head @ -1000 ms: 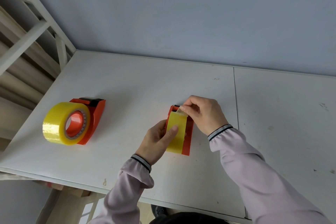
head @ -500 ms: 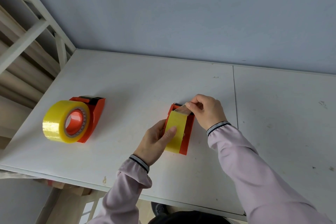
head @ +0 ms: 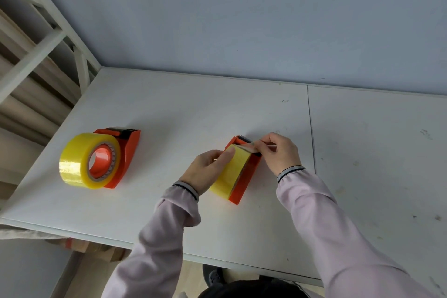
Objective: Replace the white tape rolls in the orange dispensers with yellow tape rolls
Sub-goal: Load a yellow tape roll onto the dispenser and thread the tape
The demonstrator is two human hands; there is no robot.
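Head view: both orange dispensers (head: 245,176) (head: 129,152) hold yellow tape rolls (head: 231,172) (head: 82,159).

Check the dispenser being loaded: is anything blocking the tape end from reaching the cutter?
Nothing visible does. The right hand pinches the tape end of the yellow tape roll just beside the orange dispenser's cutter; the left hand steadies the roll.

The yellow tape roll (head: 233,169) in the orange dispenser (head: 246,176) is steadied by the left hand (head: 208,169); its free end is pinched by the right hand (head: 278,152).
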